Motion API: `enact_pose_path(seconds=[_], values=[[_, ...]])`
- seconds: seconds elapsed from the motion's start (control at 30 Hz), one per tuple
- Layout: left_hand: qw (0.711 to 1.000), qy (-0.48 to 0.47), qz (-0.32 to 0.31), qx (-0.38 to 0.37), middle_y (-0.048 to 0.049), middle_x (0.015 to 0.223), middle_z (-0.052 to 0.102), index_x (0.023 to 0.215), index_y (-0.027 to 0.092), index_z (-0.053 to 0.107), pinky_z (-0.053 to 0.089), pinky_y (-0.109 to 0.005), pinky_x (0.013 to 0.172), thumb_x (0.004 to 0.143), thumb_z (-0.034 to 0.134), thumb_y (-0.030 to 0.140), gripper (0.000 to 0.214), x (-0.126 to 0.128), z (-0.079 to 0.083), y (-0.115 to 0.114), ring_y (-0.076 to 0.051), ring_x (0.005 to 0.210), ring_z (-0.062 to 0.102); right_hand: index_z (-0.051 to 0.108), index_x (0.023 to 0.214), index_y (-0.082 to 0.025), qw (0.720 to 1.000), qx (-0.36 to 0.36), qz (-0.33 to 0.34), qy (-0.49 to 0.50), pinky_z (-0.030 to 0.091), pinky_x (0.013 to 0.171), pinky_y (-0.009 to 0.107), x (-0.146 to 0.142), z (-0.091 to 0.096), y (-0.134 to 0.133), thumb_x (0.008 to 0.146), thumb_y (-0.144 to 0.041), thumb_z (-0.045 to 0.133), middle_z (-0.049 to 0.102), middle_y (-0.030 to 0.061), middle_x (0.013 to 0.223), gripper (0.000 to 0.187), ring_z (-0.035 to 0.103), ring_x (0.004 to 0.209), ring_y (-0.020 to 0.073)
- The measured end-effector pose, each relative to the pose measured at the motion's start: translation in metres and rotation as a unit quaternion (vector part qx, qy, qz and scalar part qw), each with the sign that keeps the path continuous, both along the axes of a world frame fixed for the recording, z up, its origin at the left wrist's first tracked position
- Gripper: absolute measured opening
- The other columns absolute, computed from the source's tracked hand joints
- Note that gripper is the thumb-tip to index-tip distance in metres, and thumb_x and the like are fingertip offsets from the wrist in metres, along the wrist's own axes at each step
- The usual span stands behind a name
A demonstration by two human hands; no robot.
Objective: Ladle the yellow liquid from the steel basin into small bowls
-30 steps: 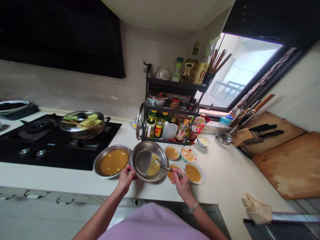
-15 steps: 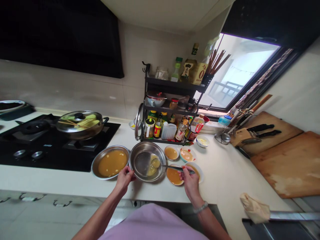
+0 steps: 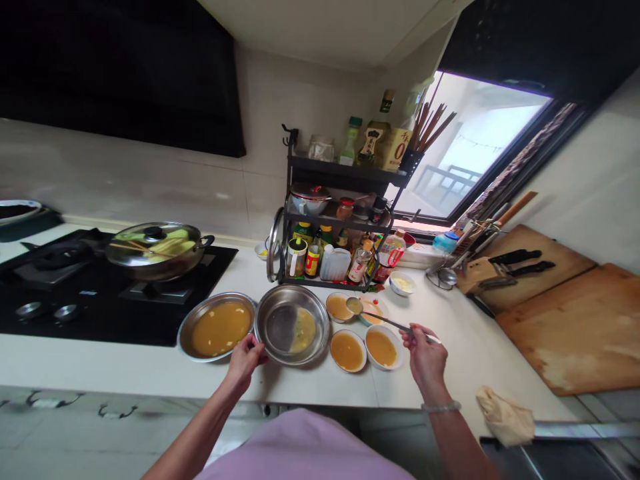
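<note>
My left hand [image 3: 246, 358] grips the near-left rim of a steel basin [image 3: 273, 327], which is tilted so that a little yellow liquid [image 3: 303, 331] pools on its right side. My right hand [image 3: 425, 353] is closed round the handle of a ladle [image 3: 383, 319]. The ladle's bowl is over the gap between a small bowl of orange-brown liquid [image 3: 338, 307] and a patterned bowl [image 3: 371, 311]. Nearer me stand two more bowls of the same liquid, one on the left [image 3: 347, 351] and a white one [image 3: 383, 347] on the right.
A second steel basin [image 3: 223, 327] of brown liquid stands at the left, beside the black stove [image 3: 100, 303]. On the stove sits a lidded pan [image 3: 159, 257]. Behind the bowls rises a black spice rack [image 3: 345, 167] with bottles. Knives and cutting boards [image 3: 575, 330] lean at the right.
My right hand has moved right, lifting the ladle out of the tilted basin and over to the small bowls. My left hand keeps hold of the basin's rim.
</note>
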State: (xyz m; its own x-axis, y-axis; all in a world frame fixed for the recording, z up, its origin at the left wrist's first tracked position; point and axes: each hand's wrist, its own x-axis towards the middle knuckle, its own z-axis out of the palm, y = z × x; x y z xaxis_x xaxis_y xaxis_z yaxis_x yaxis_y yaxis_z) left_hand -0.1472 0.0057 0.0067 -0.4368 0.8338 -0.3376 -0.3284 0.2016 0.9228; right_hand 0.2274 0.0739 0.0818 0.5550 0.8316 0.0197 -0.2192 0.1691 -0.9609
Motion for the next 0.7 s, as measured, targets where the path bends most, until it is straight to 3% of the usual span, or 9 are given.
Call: enact_pose_path(seconds=[0.13, 0.23, 0.4, 0.6, 0.7], values=[[1.000, -0.012, -0.009, 0.003, 0.0079, 0.049, 0.050, 0.057, 0.019, 0.041, 0.054, -0.029, 0.051, 0.051, 0.074, 0.028, 0.035, 0.000, -0.001, 0.000, -0.009, 0.046, 0.052, 0.061, 0.076, -0.013, 0.996, 0.012, -0.072, -0.058, 0.048, 0.040, 0.022, 0.024, -0.008, 0.007, 0.058, -0.042, 0.079, 0.063, 0.0006, 0.051, 0.039, 0.061, 0.045, 0.0144], [1.000, -0.014, -0.008, 0.007, 0.0085, 0.050, 0.049, 0.057, 0.019, 0.041, 0.054, -0.030, 0.052, 0.050, 0.075, 0.028, 0.035, -0.001, -0.001, 0.000, -0.010, 0.046, 0.053, 0.062, 0.082, -0.013, 0.986, 0.005, -0.082, -0.142, 0.051, 0.042, 0.024, 0.033, -0.015, 0.007, 0.065, -0.047, 0.074, 0.063, -0.0004, 0.052, 0.040, 0.060, 0.043, 0.0138], [1.000, -0.011, -0.012, 0.010, 0.0083, 0.050, 0.049, 0.057, 0.019, 0.042, 0.055, -0.030, 0.052, 0.051, 0.075, 0.027, 0.035, 0.000, -0.001, 0.000, -0.010, 0.047, 0.054, 0.065, 0.093, -0.014, 0.950, 0.037, -0.024, -0.308, 0.055, 0.048, 0.028, 0.033, -0.022, -0.002, 0.080, -0.048, 0.062, 0.065, 0.0015, 0.062, 0.036, 0.062, 0.049, 0.0145], [1.000, -0.008, -0.009, 0.003, 0.0078, 0.049, 0.051, 0.057, 0.019, 0.041, 0.054, -0.030, 0.051, 0.050, 0.075, 0.028, 0.036, 0.002, 0.003, -0.001, -0.009, 0.045, 0.052, 0.069, 0.093, -0.019, 0.864, 0.163, 0.066, -0.472, 0.059, 0.055, 0.030, 0.026, -0.012, -0.014, 0.089, -0.035, 0.053, 0.067, 0.0080, 0.090, 0.022, 0.066, 0.071, 0.0182], [1.000, -0.004, -0.010, 0.004, 0.0082, 0.048, 0.050, 0.056, 0.019, 0.040, 0.054, -0.029, 0.050, 0.050, 0.075, 0.029, 0.036, 0.003, 0.007, -0.002, -0.009, 0.044, 0.051, 0.068, 0.095, -0.020, 0.878, 0.177, 0.072, -0.439, 0.059, 0.056, 0.030, 0.010, -0.004, -0.019, 0.090, -0.034, 0.054, 0.067, 0.0070, 0.087, 0.021, 0.065, 0.066, 0.0168]])
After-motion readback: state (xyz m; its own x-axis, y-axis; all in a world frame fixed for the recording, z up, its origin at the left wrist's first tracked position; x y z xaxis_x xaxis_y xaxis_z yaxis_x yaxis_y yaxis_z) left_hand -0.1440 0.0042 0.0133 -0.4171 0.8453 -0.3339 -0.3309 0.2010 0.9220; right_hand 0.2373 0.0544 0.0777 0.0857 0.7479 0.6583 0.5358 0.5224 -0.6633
